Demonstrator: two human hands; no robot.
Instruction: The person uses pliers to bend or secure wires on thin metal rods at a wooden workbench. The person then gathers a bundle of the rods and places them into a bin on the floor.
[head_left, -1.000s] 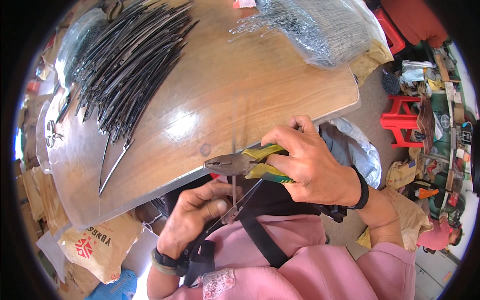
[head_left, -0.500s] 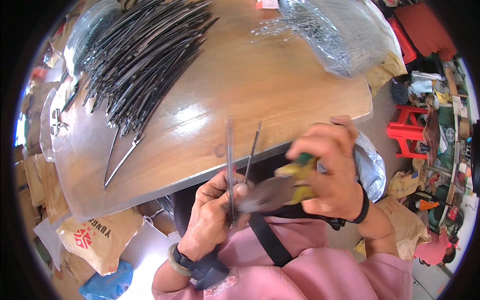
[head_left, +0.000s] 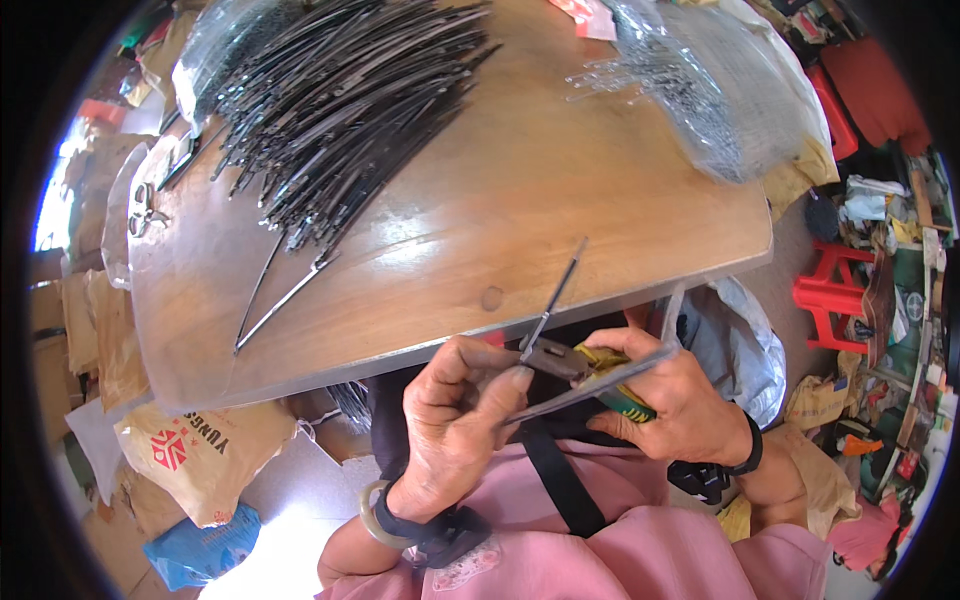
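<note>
My left hand (head_left: 448, 425) is closed, its thumb and fingers pinching a thin dark strip (head_left: 562, 288) close to the table's front edge. One length of the strip points up and away over the tabletop; another, blurred length runs from the pinch to the right, in front of the pliers. My right hand (head_left: 685, 408) is wrapped round the yellow and green handles of a pair of pliers (head_left: 555, 359). The dark jaws lie against the strip right beside my left fingertips. Whether they bite on it is hard to make out.
A large pile of black strips (head_left: 350, 110) covers the far left of the wooden table (head_left: 420, 290), with one bent strip (head_left: 285, 305) below it. Scissors (head_left: 146, 210) lie at the left edge. A clear plastic bag of thin pieces (head_left: 700, 110) sits far right; a red stool (head_left: 832, 295) stands beyond.
The pliers have come down and left, their jaws now at the strip by my left fingers. The strip's upright length has swung over to the right. The view has shifted slightly.
</note>
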